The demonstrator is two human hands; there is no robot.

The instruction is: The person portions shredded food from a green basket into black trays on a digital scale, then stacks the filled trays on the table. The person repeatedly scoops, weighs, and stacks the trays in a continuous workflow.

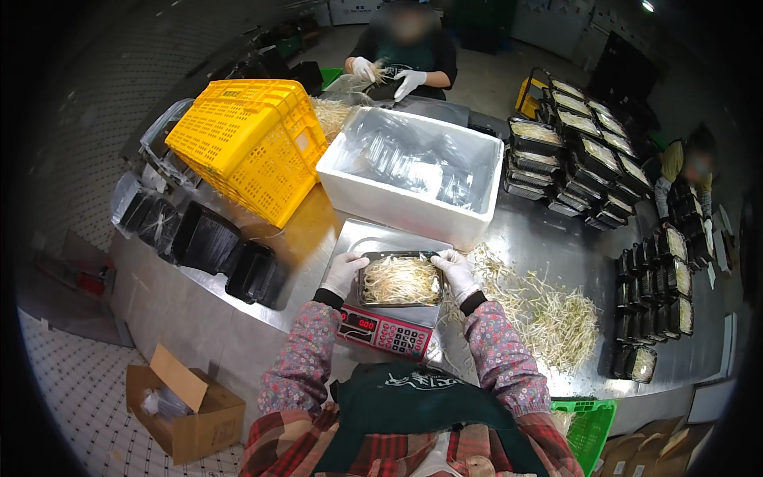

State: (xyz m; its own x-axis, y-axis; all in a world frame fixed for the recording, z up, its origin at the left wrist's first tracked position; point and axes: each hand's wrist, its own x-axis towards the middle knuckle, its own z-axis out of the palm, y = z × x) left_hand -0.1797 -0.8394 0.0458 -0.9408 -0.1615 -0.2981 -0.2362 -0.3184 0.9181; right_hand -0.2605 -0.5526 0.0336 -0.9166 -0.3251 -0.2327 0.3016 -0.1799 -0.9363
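Note:
A black plastic tray of pale bean sprouts (401, 281) is above the steel pan of a red scale (385, 334). My left hand (346, 273), in a white glove, grips the tray's left end, and my right hand (455, 273), gloved the same way, grips its right end. To the right lies a heap of loose sprouts (556, 318) on the steel table (592, 242). Behind the scale stands a white foam box (334, 179) holding clear plastic lids (413, 163).
A yellow crate (238, 143) and black empty trays (207, 238) are at left. Stacks of filled trays (580, 151) crowd the right. Co-workers stand opposite (401, 67) and at far right (671, 167). A cardboard box (214, 429) and green crate (592, 421) sit below the near edge.

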